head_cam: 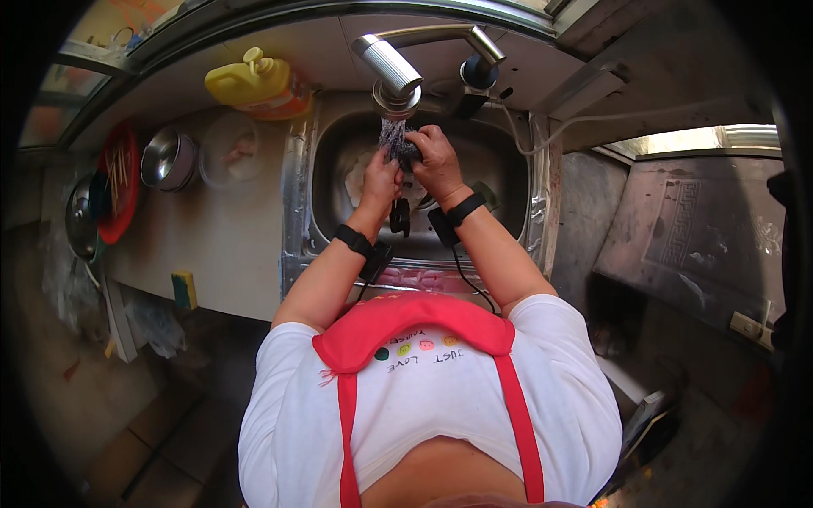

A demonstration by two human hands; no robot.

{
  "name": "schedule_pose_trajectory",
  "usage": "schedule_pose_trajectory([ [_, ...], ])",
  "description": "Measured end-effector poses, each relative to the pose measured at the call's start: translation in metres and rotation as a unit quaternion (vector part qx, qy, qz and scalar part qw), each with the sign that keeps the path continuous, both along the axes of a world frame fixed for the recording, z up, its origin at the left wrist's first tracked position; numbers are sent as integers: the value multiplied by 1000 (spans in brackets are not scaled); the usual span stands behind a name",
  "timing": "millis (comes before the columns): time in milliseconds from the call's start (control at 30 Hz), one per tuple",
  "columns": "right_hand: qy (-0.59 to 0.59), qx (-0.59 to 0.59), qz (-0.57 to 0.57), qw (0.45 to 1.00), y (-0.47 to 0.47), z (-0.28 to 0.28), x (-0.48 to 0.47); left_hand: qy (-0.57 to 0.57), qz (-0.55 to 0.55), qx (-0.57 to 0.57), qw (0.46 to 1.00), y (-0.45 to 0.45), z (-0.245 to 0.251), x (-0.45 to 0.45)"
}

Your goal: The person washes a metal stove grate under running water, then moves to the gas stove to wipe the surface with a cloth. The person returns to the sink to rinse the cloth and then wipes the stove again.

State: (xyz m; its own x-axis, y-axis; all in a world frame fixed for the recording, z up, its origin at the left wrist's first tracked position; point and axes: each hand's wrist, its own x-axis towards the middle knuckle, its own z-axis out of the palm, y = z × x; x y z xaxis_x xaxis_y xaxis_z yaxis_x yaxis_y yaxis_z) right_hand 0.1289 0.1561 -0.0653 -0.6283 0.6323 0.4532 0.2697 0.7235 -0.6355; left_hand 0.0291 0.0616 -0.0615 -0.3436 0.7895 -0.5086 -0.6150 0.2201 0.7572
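Observation:
Both my hands are in the stainless steel sink (pixel 508 165), under water (pixel 392 133) running from the faucet (pixel 397 76). My left hand (pixel 380 184) is closed around a black-handled utensil (pixel 400 219); its looped handle end points toward me, and its other end is hidden by my hands and the water. Bent over the far end of it, my right hand (pixel 437 159) presses a dark, rough-looking scouring pad (pixel 409 147), mostly covered by my fingers. A dark green thing (pixel 486 193) lies in the sink beyond my right wrist, too covered to name.
Left of the sink, the counter (pixel 241 247) holds a yellow jug (pixel 257 86), a clear plastic bowl (pixel 230 152) with pale pieces inside, a metal bowl (pixel 168 159) and a red basket (pixel 120 184) with wooden sticks. A sponge (pixel 184 290) sits at the front edge. A hose (pixel 571 120) runs rightward.

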Motion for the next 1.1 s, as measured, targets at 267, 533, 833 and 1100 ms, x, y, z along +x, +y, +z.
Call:
schedule_pose_trajectory([
  [267, 11, 10, 2, 1000, -3, 19, -3, 7, 7, -7, 1000, -2, -6, -11],
  [533, -151, -129, -6, 980, -15, -36, 21, 66, -95, 33, 993, -8, -11, -10],
  [833, 29, -100, -52, 993, -10, 5, 1, 160, -99, 8, 982, -28, -27, -3],
  [1100, -176, 8, 8, 984, 7, -7, 8, 121, -107, -23, 987, -29, -16, 3],
])
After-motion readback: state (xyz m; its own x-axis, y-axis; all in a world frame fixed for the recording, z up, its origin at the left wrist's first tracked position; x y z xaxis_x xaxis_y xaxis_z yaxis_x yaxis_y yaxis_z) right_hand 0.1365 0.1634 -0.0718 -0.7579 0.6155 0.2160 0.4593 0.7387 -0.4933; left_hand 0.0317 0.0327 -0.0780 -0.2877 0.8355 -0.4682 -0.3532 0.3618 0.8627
